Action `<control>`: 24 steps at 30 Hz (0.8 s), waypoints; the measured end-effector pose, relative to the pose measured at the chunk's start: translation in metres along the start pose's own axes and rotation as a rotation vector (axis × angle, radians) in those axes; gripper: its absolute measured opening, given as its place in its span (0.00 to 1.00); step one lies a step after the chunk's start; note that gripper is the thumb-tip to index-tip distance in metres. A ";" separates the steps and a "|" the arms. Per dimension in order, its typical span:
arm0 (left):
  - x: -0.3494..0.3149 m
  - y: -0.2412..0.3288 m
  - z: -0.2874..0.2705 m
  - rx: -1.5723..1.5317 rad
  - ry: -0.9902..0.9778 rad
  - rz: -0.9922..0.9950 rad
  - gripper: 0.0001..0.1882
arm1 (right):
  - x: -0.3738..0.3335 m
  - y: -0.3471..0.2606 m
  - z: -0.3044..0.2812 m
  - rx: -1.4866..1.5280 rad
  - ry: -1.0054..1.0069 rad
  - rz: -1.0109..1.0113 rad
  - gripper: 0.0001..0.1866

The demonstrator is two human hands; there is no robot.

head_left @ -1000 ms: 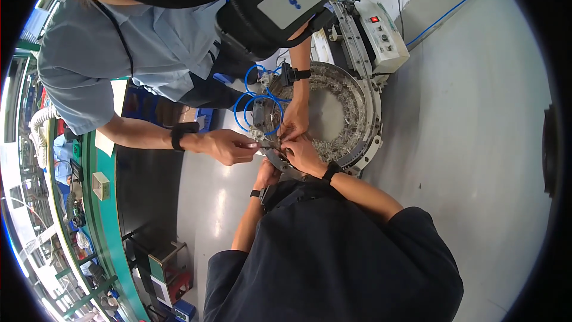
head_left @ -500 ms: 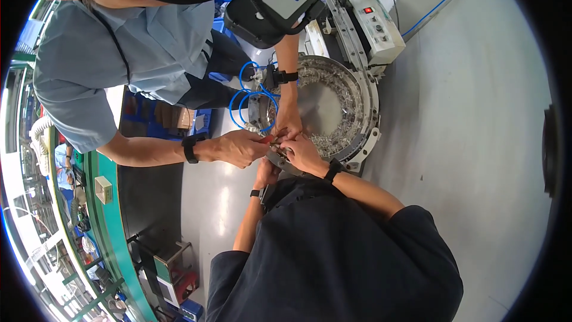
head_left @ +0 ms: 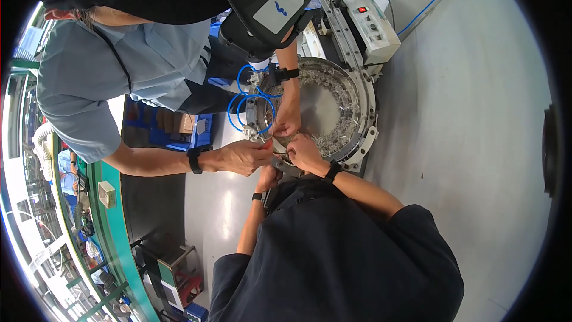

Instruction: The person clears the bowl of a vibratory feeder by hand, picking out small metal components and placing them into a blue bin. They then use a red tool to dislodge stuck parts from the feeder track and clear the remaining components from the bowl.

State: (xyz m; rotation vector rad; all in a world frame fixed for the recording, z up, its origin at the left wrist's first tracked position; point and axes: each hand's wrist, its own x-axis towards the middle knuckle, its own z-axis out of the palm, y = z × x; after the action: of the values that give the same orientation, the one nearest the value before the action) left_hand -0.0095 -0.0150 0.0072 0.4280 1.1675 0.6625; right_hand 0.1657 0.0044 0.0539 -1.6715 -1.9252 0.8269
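A round metal feeder bowl (head_left: 368, 104) holds many small clear parts along its inner wall. My right hand (head_left: 305, 154) is at its near rim, fingers bent and closed; whatever lies under the tips is too small to make out. Below and to the left, my left hand (head_left: 270, 177) is curled closed against the bowl's outer side, its grip hidden. A co-worker's hand (head_left: 241, 157) holds a red-handled tool (head_left: 268, 145) just left of my right fingers. The co-worker's other hand (head_left: 288, 118) reaches over the bowl, fingertips near the rim.
Blue air tubes (head_left: 241, 107) loop at the bowl's left side. A white control box (head_left: 372, 27) stands behind it. The co-worker's headset (head_left: 268, 15) hangs over the far side. A blue bin (head_left: 202, 134) and a green-edged bench (head_left: 113, 220) are at left.
The co-worker's hand over the bowl has drawn back from my right fingers, which are now more bent. The red-handled tool has shifted slightly nearer me. My left hand stays at the bowl's side.
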 end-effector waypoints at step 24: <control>0.015 0.007 -0.006 -0.080 -0.060 0.053 0.09 | 0.007 -0.002 -0.003 0.130 0.045 -0.053 0.11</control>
State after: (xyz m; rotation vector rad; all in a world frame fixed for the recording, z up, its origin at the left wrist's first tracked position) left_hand -0.0138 0.0001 -0.0006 0.4093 1.0721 0.7352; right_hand 0.1652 0.0113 0.0566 -1.5439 -1.8364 0.8668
